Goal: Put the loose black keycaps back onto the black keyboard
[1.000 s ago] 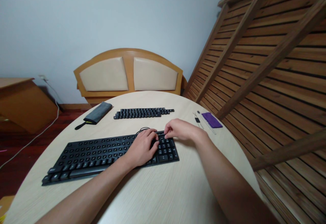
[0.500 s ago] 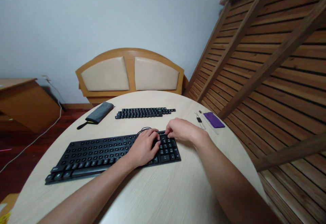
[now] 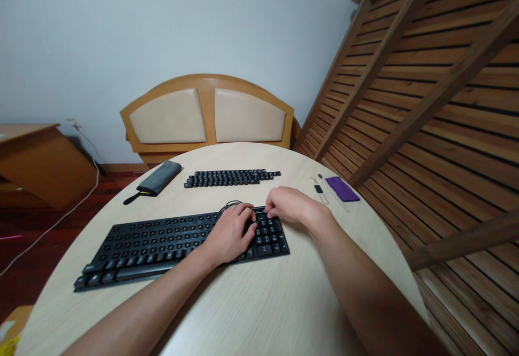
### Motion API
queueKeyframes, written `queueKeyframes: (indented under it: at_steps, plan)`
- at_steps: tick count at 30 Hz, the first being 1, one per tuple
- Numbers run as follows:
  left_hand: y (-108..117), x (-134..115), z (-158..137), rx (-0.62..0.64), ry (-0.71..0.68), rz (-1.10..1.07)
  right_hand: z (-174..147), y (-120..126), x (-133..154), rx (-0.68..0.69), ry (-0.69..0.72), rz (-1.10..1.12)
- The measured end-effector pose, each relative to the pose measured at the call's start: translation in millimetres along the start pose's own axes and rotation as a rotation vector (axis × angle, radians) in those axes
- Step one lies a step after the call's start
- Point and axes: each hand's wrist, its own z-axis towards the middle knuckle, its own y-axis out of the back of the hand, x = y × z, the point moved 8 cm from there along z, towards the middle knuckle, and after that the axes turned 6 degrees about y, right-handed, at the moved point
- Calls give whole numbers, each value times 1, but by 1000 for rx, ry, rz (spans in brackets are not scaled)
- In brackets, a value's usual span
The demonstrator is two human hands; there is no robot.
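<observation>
A black keyboard (image 3: 162,237) lies slantwise on the round table; many of its main keycaps are off, leaving bare switches, while the bottom row and number pad have caps. My left hand (image 3: 233,233) rests on it just left of the number pad, fingers curled down onto the keys, thumb bent toward them. My right hand (image 3: 284,205) is at the top right corner, its fingers closed together against the top keys of the pad. Whatever is between those fingertips is hidden. Behind the keyboard, loose black keycaps (image 3: 223,178) stand in neat rows.
A grey pouch (image 3: 161,178) with a black strap lies at the back left of the pale table (image 3: 259,302). At the right are a wire keycap puller (image 3: 319,189), a thin metal rod and a purple cloth (image 3: 343,189). A wooden slatted panel (image 3: 438,102) leans at the right.
Both hands stay at nearly the same spots on the keyboard. The whole view has shifted very slightly.
</observation>
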Motion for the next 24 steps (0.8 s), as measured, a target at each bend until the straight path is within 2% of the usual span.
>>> queueKeyframes:
  at_steps: [5,12,16,20,24]
  plan:
    - [0,-1,0,5,4,6,2,0,5,-21,-9,-63]
    - [2,-2,1,1,3,-3,3,-3,-20,52,22,155]
    - [2,-1,1,-4,5,-14,6,3,-57,-136,-113,81]
    - [1,0,1,2,11,-15,12,-10,-92,-255,-248,8]
    - [2,-1,1,6,14,-9,19,-24,-109,-368,-310,-37]
